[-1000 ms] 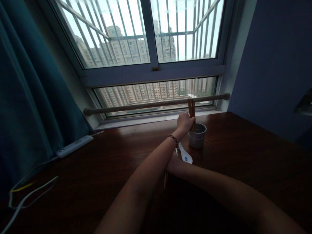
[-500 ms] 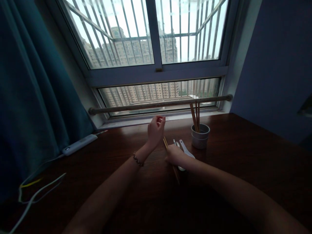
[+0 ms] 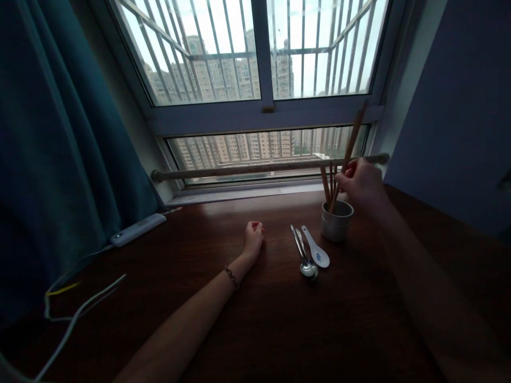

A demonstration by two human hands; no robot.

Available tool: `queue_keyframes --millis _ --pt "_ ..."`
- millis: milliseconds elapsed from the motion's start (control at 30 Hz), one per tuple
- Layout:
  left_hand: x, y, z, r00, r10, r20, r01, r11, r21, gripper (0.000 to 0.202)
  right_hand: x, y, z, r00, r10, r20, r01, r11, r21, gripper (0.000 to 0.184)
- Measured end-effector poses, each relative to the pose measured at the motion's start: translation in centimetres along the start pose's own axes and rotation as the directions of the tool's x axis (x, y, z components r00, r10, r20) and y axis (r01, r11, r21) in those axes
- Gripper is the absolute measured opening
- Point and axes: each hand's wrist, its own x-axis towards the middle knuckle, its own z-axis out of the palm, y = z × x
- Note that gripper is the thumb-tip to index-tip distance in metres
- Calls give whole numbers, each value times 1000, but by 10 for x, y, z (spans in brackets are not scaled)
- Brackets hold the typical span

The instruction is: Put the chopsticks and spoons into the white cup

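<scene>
The right hand point(image 3: 361, 186), right of the middle of the frame, pinches a long wooden chopstick point(image 3: 348, 154) between its fingers. The stick leans up and to the right, and its bottom end is inside the cup point(image 3: 336, 222). So the step in hand looks like putting a chopstick into the cup. I think the next move calls for loosening the fingers so the stick can slide down and lean on the rim with the others.

The cup is small, round and pale, and it looks smooth. More chopsticks point(image 3: 327, 183) stand in it, thin and straight.

Just left of the cup lie two spoons side by side. One is a white spoon point(image 3: 316, 254) with a little blue mark, thick and shiny. The other is a metal spoon point(image 3: 305, 258), thin and bright.

The left hand point(image 3: 253, 239), in the middle of the frame, rests on the table point(image 3: 359, 319) with fingers curled in and holds nothing. A bead bracelet point(image 3: 231, 276) is on its wrist. The table is dark brown wood, flat and glossy.
</scene>
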Motion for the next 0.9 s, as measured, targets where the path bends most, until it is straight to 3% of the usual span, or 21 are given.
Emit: queue_keyframes --millis 67,133,233,400,567,800,900 --pt "0 -1 0 999 -17 35 16 999 29 26 10 14 -3 991 -11 -134 4 999 -51 31" --pt "0 -2 -1 999 -17 52 14 999 50 26 17 26 2 990 14 -144 -33 991 -127 34" --pt "1 -3 -2 998 2 69 -8 996 86 26 21 39 16 997 74 -37 -81 971 -226 36" --pt "4 -7 -2 994 48 102 -65 983 173 26 23 54 42 989 91 117 -50 948 -313 43" --pt "1 -5 -3 981 117 151 -159 941 299 27 27 62 55 933 122 338 34 907 -420 33" --pt "-14 11 -4 929 212 303 -338 820 462 29 22 46 35 924 129 360 31 913 -406 31" --pt "-22 13 -1 898 235 373 -406 770 492 29 8 23 30 840 124 529 39 957 -286 21"
